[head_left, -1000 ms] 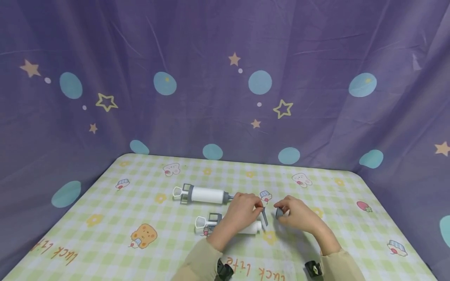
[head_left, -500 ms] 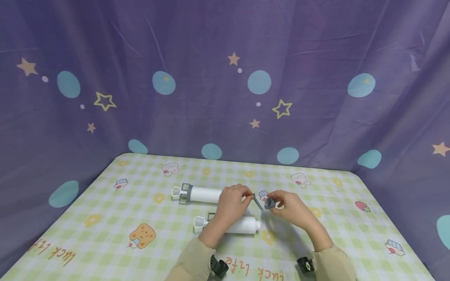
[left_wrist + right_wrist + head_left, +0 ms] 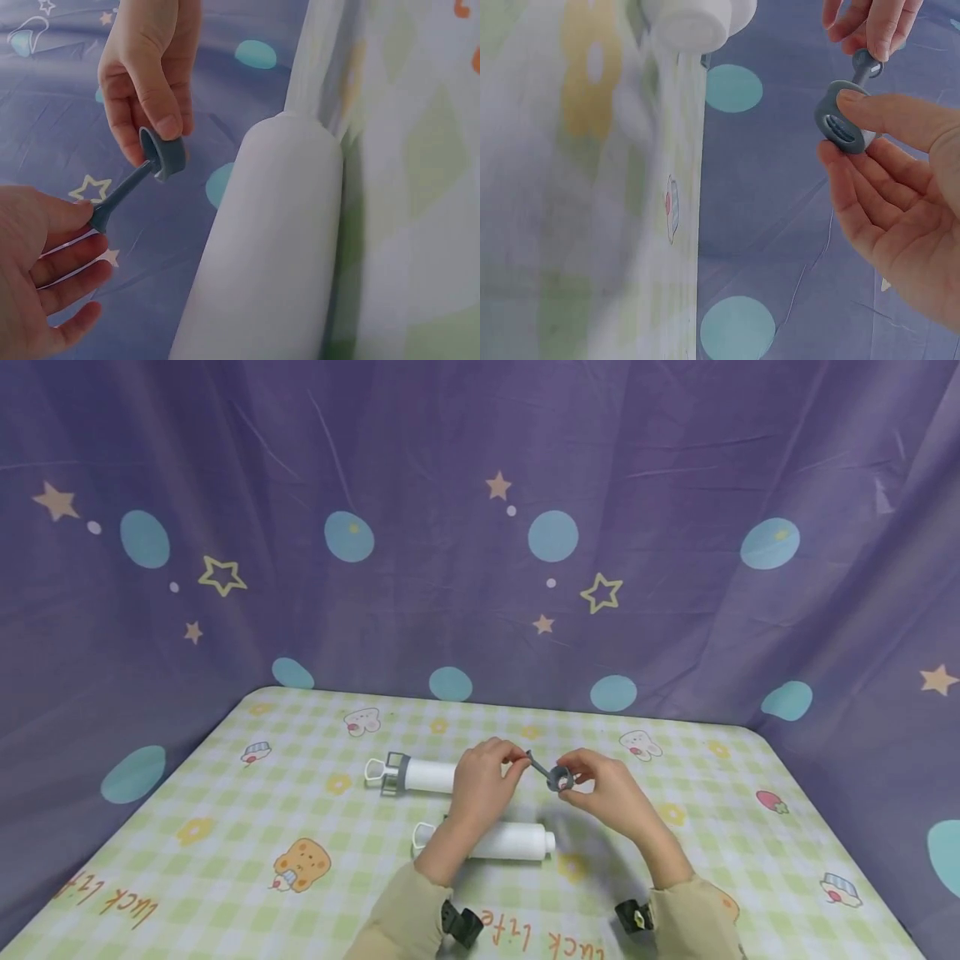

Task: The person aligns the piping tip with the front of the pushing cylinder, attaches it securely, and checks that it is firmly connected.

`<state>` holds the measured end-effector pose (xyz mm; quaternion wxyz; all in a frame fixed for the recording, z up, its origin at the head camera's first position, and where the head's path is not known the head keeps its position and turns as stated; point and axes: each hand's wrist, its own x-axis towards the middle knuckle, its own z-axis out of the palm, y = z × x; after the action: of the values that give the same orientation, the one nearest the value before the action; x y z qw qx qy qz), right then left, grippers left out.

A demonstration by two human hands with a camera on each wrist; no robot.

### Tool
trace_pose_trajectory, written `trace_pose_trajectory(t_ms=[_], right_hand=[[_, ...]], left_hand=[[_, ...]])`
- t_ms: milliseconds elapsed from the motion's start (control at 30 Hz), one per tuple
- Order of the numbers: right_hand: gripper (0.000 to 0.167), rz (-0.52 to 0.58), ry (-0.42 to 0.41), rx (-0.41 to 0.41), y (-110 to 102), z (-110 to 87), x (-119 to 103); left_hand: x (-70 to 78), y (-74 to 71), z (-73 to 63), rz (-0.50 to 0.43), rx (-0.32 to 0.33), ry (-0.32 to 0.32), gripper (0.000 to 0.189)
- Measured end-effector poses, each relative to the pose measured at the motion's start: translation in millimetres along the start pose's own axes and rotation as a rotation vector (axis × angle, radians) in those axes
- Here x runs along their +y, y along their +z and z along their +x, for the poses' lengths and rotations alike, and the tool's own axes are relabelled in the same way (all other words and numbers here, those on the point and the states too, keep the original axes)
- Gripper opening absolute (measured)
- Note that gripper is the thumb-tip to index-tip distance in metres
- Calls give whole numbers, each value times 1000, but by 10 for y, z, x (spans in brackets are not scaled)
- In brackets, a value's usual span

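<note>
My left hand (image 3: 483, 785) pinches the flared end of a slim grey nozzle (image 3: 122, 193) between thumb and fingers. My right hand (image 3: 611, 793) holds a short grey ring-shaped cap (image 3: 172, 155) by its rim, thumb on one side and fingers on the other. The nozzle's thin end meets the cap's opening; how far it reaches inside, I cannot tell. Both parts are held above the table. Below my left arm lies a white syringe-like barrel (image 3: 513, 842) with a bare neck, its grey finger grip mostly hidden by the arm.
Behind my left hand lies a second white barrel (image 3: 431, 775) with a grey finger grip (image 3: 395, 774) and a white loop handle (image 3: 374, 770); its front end is hidden by the hand. A checked cloth (image 3: 225, 877) covers the table. A purple curtain (image 3: 420, 610) hangs behind.
Both hands have lifted and shifted left, away from the near barrel's neck. The nozzle and the cap, apart before, have come together, and the cap's opening has turned toward the nozzle.
</note>
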<state>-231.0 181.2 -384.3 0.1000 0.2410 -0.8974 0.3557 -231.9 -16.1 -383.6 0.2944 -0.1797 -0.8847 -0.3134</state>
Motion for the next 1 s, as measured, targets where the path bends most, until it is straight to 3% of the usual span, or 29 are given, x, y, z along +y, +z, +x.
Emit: trace_pose_trajectory(t_ms=[433, 700, 1000], right_hand=[[36, 31, 2, 72, 72, 19, -67], [36, 42, 24, 65, 104, 10, -104], [35, 25, 1, 64, 133, -3, -88]], left_hand=[[2, -66, -15, -16, 82, 25, 10], [37, -31, -34, 2, 70, 57, 10], [95, 15, -88, 43, 4, 85, 11]])
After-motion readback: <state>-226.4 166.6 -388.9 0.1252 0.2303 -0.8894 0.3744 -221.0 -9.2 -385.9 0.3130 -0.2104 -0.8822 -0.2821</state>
